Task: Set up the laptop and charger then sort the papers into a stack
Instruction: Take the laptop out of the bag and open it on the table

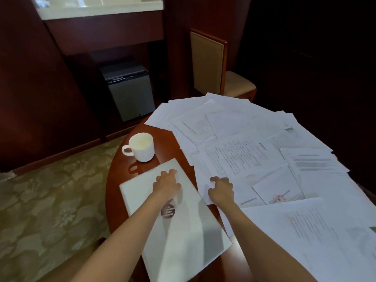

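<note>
A closed white laptop [142, 192] with a dark round logo lies at the left end of the wooden table [120, 176]. My left hand [165, 183] rests on its lid, fingers spread toward the far edge. Loose printed papers [240, 157] are scattered over the middle and right of the table, overlapping each other. My right hand [221, 190] lies on the near left corner of one sheet, fingers curled, pinching its edge beside the laptop. No charger is in view.
A white cup [142, 147] stands on the table just beyond the laptop. Behind the table are a wooden chair [211, 64], a small grey fridge [130, 94] under a dark counter, and patterned carpet [50, 200] on the left.
</note>
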A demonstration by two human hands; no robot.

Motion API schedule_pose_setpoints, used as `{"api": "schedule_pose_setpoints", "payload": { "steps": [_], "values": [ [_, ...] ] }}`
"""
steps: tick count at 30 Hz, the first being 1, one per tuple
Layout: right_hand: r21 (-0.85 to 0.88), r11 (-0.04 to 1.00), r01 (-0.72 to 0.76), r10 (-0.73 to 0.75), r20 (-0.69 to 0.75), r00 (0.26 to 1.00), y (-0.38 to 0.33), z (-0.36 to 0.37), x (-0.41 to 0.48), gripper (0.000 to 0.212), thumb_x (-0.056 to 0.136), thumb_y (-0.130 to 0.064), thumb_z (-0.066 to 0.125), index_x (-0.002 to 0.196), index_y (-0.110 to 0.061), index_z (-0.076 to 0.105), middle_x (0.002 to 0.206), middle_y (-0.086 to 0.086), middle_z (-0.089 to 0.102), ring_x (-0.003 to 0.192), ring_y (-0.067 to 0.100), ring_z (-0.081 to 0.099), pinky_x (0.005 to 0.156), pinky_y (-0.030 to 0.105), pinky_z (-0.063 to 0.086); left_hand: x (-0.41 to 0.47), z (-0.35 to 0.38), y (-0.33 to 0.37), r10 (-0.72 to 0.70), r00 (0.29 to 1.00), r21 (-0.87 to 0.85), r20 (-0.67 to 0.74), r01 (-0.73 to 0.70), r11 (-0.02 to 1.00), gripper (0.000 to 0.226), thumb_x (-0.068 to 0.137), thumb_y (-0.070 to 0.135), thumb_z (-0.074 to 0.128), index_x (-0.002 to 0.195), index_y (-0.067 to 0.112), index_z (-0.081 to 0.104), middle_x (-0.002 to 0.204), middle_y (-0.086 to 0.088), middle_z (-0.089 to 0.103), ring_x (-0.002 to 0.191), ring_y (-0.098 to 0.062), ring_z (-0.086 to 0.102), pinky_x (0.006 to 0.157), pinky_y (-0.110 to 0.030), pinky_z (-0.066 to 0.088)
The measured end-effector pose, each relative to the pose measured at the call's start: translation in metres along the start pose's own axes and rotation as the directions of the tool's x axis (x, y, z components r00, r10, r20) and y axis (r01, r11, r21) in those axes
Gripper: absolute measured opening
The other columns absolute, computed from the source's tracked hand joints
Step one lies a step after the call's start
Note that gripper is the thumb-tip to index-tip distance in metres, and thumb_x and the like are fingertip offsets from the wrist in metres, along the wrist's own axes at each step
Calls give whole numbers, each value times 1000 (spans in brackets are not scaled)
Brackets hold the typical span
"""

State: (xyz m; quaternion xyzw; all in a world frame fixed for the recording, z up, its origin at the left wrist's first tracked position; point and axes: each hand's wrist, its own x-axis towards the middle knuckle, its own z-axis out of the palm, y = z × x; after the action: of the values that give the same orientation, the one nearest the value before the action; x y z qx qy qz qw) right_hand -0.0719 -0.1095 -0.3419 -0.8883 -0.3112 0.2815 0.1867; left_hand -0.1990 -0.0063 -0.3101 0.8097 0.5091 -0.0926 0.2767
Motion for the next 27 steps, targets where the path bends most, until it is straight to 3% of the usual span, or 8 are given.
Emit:
{"api": "schedule_pose_setpoints", "payload": {
  "steps": [8,13,17,22,27],
  "values": [
    [-3,970,-245,243,-116,963,11,11,3,58,95,-24,41,149,-24,19,156,13,4,143,32,8,114,40,17,57,2,28,350,910,160,222,-388,908,48,96,23,44,143,28,31,149,-7,28,132,-28,34,106,-38,29],
    [4,911,-412,404,-201,892,3,30,-3,62,96,-34,39,150,-27,10,156,18,-7,144,34,-3,117,44,8,80,4,31,457,807,236,375,-560,794,49,99,26,37,146,33,25,156,-9,14,139,-33,24,112,-40,23],
    [35,837,-546,542,-190,819,2,46,-12,64,96,-42,33,150,-29,2,156,16,-17,144,34,-14,114,54,0,90,13,31,543,701,320,462,-703,634,49,100,27,36,147,36,21,158,-12,7,141,-33,20,113,-44,22],
    [4,827,-562,555,-170,815,15,57,-15,66,95,-57,22,147,-37,-12,153,8,-30,142,30,-25,107,65,-7,98,30,45,612,553,297,566,-829,474,61,97,20,45,146,42,18,159,-3,-7,146,-27,-3,115,-54,5],
    [-9,853,-522,507,-221,833,27,64,-13,62,96,-56,15,146,-38,-18,149,6,-37,139,28,-32,105,64,-15,113,46,52,611,532,212,587,-829,518,72,93,17,53,145,47,13,157,5,-16,144,-23,-18,110,-62,-6]
  ]
}}
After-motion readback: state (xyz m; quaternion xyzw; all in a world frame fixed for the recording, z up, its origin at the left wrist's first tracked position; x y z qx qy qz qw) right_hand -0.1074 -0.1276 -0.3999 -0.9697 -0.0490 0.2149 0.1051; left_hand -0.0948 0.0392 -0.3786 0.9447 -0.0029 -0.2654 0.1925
